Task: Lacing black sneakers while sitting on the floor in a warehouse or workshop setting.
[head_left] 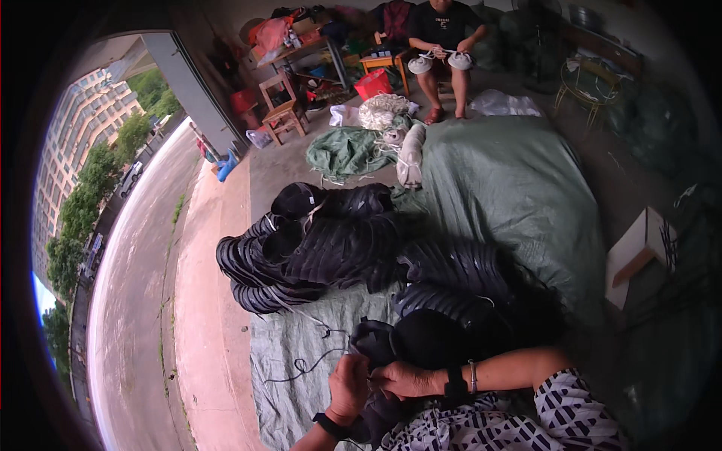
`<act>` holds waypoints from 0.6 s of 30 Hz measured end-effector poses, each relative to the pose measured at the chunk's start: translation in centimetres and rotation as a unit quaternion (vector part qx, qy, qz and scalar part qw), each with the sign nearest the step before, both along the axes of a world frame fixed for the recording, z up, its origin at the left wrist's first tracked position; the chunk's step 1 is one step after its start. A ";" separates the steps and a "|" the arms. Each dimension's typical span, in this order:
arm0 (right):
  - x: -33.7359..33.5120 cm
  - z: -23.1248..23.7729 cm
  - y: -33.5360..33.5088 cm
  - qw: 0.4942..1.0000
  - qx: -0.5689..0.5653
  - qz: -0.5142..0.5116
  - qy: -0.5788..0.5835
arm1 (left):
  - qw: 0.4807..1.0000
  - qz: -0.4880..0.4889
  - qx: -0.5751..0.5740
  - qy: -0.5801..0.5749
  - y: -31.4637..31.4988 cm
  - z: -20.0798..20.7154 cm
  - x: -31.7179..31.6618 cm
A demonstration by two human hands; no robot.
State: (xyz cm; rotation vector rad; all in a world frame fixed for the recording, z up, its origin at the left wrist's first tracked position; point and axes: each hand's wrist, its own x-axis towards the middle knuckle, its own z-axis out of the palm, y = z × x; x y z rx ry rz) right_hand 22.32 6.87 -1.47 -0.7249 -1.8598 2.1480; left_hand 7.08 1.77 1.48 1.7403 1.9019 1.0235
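My left hand (349,388) and my right hand (407,380) meet close in front of my body, both with fingers closed in a pinch. What lies between the fingertips is too small to make out. Just beyond them sits a black cap-like piece (373,340), next to a rounded black one (430,337). A thin dark cord (302,367) curls over the green sheet, its end running toward my left hand. Dark cloth (381,415) hangs below my hands. Ahead lie bundles of nested black pieces that look like stacked caps (342,244).
A green woven sheet (289,346) covers the floor under the bundles; a large green-covered heap (511,180) rises beyond. Another person (444,30) sits at the back holding white corded pieces. A wooden chair (283,109), red bucket (372,85) and white box (639,252) stand around. Left is the roadway.
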 end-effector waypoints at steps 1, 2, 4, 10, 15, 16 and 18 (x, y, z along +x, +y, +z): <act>0.3 -0.2 0.5 0.999 -0.001 0.030 -0.018 | 0.996 0.006 0.085 0.026 0.3 -0.7 -0.9; 1.1 -0.5 1.4 0.998 -0.027 0.064 -0.010 | 0.995 0.064 0.037 -0.074 0.4 -1.3 -2.7; 4.0 -1.0 4.3 0.994 -0.108 0.019 0.017 | 0.963 0.161 0.074 -0.201 1.0 -2.3 -9.1; 33.1 0.0 22.9 0.769 -0.243 -0.547 0.224 | 0.783 0.559 0.151 -0.226 -9.1 2.4 -36.3; 58.1 5.9 25.4 0.722 -0.030 -0.642 0.257 | 0.453 0.874 0.079 -0.157 -21.0 8.5 -47.0; 58.0 6.1 25.6 0.753 -0.035 -0.606 0.256 | 0.746 0.610 0.192 -0.183 -23.5 7.5 -45.7; 53.1 5.9 25.5 0.716 -0.062 -0.654 0.236 | 0.709 0.615 0.217 -0.269 -21.5 5.7 -44.6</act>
